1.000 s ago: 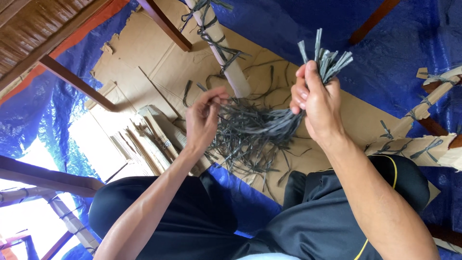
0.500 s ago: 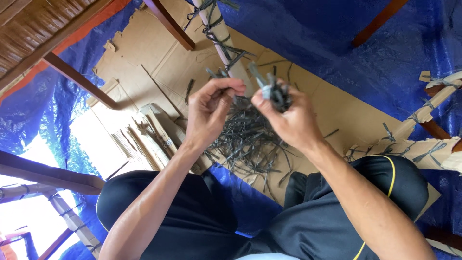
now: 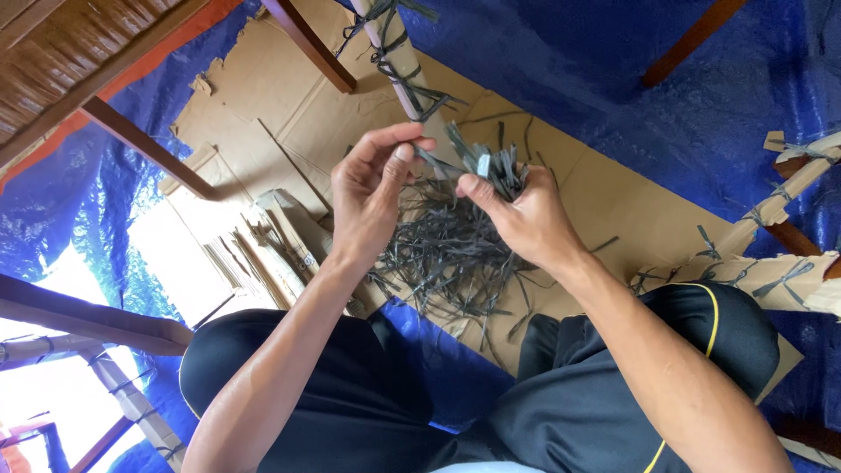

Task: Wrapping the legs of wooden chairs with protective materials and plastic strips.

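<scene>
While right hand (image 3: 526,219) grips strip bundle (image 3: 495,166), left hand (image 3: 372,188) pinches one strip (image 3: 431,160).

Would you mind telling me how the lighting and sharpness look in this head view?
Head view: even daylight, with soft shadows on the cardboard; the lower left corner is blown out white. The left hand, right hand and the bundle of dark strips are sharp; the frame edges look stretched by the wide lens.
</scene>
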